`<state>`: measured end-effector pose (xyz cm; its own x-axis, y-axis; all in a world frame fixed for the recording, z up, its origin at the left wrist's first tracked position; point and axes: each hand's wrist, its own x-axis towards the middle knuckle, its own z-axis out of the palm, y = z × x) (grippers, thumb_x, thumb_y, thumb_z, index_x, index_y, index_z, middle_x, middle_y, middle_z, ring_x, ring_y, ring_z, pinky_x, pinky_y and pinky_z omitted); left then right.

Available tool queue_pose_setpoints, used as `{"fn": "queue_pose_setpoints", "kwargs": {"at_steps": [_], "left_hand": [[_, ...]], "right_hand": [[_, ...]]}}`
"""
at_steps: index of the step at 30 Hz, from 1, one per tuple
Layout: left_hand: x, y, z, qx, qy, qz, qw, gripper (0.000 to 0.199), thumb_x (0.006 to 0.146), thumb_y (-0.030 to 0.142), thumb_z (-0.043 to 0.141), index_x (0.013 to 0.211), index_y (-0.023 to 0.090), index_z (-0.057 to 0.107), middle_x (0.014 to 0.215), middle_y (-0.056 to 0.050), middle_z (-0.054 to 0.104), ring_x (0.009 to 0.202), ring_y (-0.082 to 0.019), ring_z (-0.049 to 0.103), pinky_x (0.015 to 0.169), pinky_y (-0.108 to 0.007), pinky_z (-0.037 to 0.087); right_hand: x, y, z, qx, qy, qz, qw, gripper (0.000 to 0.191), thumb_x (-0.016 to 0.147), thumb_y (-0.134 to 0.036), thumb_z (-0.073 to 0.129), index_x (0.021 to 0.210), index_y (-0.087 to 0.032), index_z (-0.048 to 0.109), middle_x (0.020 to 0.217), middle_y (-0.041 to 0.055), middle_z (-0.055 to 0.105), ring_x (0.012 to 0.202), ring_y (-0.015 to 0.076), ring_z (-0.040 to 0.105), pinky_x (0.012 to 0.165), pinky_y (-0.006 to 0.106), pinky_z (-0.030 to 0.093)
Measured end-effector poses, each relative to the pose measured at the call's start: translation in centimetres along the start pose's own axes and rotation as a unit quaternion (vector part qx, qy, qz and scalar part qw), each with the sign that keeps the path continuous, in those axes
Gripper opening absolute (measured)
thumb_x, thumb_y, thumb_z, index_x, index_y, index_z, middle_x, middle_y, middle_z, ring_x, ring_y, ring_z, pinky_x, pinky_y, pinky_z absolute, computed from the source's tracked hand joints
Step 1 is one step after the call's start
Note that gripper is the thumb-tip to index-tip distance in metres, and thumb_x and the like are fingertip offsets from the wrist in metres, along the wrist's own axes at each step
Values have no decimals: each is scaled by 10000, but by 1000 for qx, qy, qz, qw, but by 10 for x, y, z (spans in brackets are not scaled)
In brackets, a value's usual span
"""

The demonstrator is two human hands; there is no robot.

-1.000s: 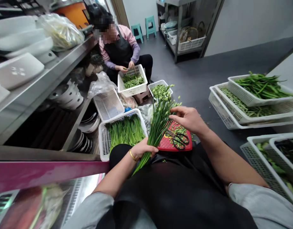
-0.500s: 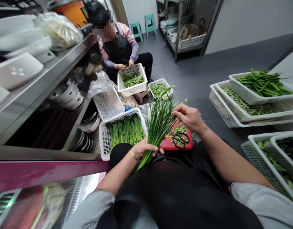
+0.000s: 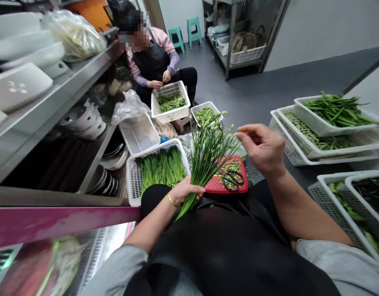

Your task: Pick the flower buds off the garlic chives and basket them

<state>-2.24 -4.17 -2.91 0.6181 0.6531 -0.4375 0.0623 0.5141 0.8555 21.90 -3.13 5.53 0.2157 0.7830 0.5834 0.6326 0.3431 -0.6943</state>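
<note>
A bunch of long green stems with pale buds (image 3: 204,158) is gripped near its lower end by my left hand (image 3: 188,192), its tips fanned out away from me. My right hand (image 3: 262,146) is raised to the right of the buds, thumb and fingertips pinched together at the edge of the bunch; whatever lies between them is too small to make out. Below and between the hands is a red board (image 3: 214,185) with cut green bits and black-handled scissors (image 3: 232,181) on it. Left of the bunch, a white basket (image 3: 134,181) holds more green stems.
Across from me a person (image 3: 155,57) sits handling pods over a white basket (image 3: 171,116). White baskets of green beans (image 3: 319,153) are stacked at the right. A metal shelf (image 3: 84,78) with dishes runs along the left. Another white basket (image 3: 140,133) stands beyond the stems.
My right hand has moved right and slightly nearer, still pinched. The bunch's budded tips lean further right. My left hand keeps its grip, its fingers now more tucked under the stems.
</note>
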Motion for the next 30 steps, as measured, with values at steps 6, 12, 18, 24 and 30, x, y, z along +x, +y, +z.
{"fn": "queue_pose_setpoints", "kwargs": {"at_steps": [6,12,18,24,30], "left_hand": [[-1,2,2,16,-16,14,1000,343,521,327,818,593,115,558,460,-4,558,383,-92,483,401,-220,381],[-3,0,0,7,-6,16,1000,365,517,346,823,633,121,559,443,10,545,371,-91,466,398,-221,371],[0,-1,0,17,0,29,999,364,550,357,814,581,125,535,450,6,532,393,-89,472,410,-221,359],[-3,-2,-2,15,-7,18,1000,395,536,380,828,600,128,530,459,-2,550,393,-98,487,412,-221,357],[-5,0,-3,-9,-23,36,999,402,525,385,833,676,116,574,447,7,551,382,-97,471,405,-226,358]], "right_hand": [[4,5,14,41,-151,48,987,241,812,-345,628,654,-164,649,608,13,624,553,114,512,563,269,406],[13,10,2,-45,-22,-8,999,174,832,-316,622,898,-171,691,779,53,658,647,148,568,640,306,462],[-17,-9,20,-58,-193,-37,979,151,773,-297,711,829,-157,699,654,29,639,584,136,547,610,286,429],[-16,1,33,127,-254,117,952,187,750,-330,678,687,-156,701,609,18,656,528,102,516,526,245,392],[8,12,17,177,-183,192,948,256,697,-402,717,734,-150,737,595,17,635,532,106,512,516,256,404]]}}
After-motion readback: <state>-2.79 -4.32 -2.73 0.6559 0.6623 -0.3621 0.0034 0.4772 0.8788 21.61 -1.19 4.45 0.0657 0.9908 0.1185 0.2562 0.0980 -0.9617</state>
